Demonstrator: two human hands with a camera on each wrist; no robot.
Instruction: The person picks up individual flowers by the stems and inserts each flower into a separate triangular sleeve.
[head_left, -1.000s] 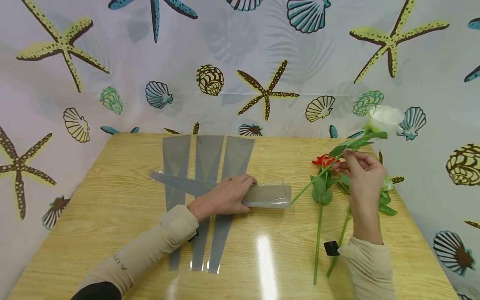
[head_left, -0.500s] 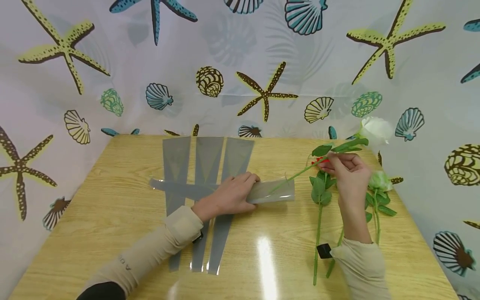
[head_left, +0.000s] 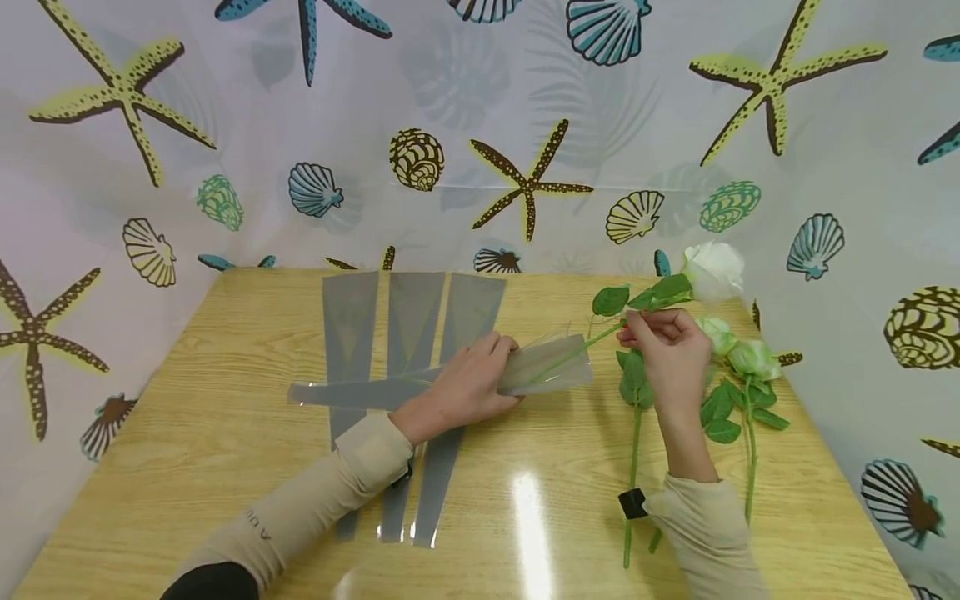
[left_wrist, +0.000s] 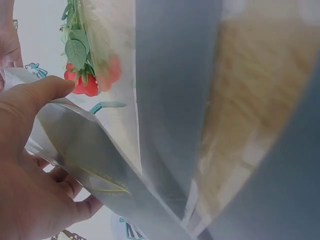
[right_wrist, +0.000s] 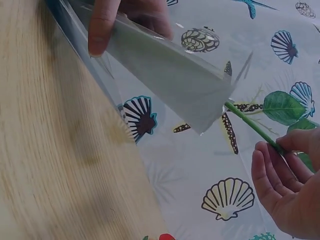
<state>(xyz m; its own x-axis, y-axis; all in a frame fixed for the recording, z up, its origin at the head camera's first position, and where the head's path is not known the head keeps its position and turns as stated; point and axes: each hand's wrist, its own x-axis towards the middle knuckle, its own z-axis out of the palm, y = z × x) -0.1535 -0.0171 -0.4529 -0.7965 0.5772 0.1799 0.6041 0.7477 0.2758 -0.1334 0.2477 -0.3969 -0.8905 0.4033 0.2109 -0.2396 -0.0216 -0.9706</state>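
Note:
My left hand (head_left: pixel 472 379) grips a tapered, see-through grey plastic flower sleeve (head_left: pixel 551 367), its wide mouth facing right. Between thumb and fingers, my right hand (head_left: pixel 675 350) pinches the green stem (right_wrist: pixel 252 125) of a white rose (head_left: pixel 715 272). The stem's lower part lies inside the sleeve, visible through the film; bloom and leaves are outside, up and to the right. In the left wrist view the thumb lies on one side of the sleeve (left_wrist: pixel 85 145), several fingers behind it. A red rose (left_wrist: pixel 82 82) is mostly hidden by my right hand in the head view.
Three flat grey sleeves (head_left: pixel 416 321) lie side by side on the wooden table (head_left: pixel 225 400), partly under my left arm. Pale green-white roses (head_left: pixel 753 360) lie at the right, near the table's edge. A shell-patterned curtain (head_left: pixel 337 92) hangs behind.
My right hand has moved left and slightly down with the white rose, and its stem has slid deeper into the sleeve. The sleeve's mouth has tilted upward in my left hand.

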